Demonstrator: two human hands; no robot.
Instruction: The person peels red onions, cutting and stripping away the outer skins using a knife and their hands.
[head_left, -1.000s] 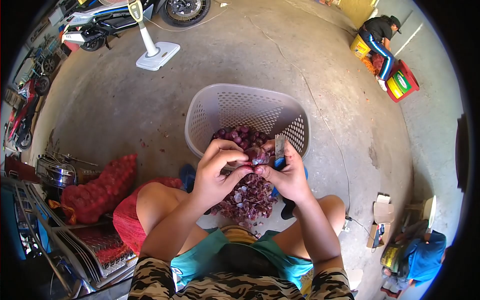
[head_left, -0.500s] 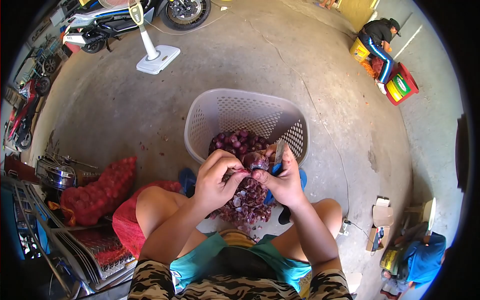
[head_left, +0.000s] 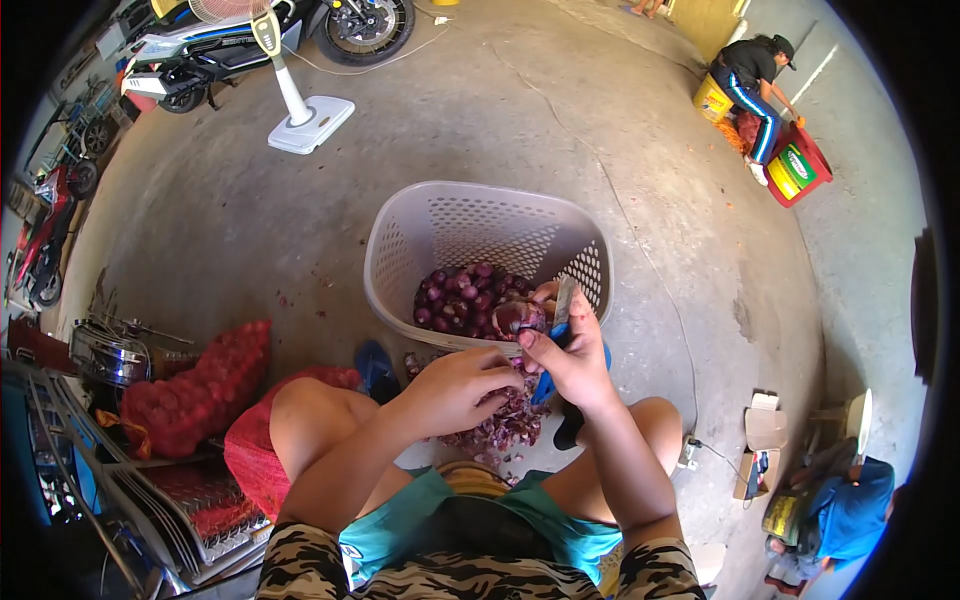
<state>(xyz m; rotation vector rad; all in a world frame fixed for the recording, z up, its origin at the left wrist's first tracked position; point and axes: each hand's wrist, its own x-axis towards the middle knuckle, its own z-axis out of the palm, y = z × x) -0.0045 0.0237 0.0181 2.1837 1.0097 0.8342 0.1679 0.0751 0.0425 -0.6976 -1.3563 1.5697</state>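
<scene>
My right hand is closed round a red onion, its thumb pressed against the near side. The same hand also keeps a knife, blade pointing up and away, with a blue handle below. My left hand is apart from the onion, lower and to its left, fingers loosely bent and spread. Beneath it lies a heap of onion skins, partly covered by the hand. Just beyond, a grey plastic basket contains several red onions.
Red mesh sacks lie at the left beside a metal rack. A pedestal fan and motorcycle stand ahead. A person sits at far right by a red bucket; another person is lower right. A cord crosses the floor.
My left hand has come away from the onion, moving down over the skins with its fingers loosened. My right hand still grips the onion and knife. The far person's arm now reaches to the red bucket.
</scene>
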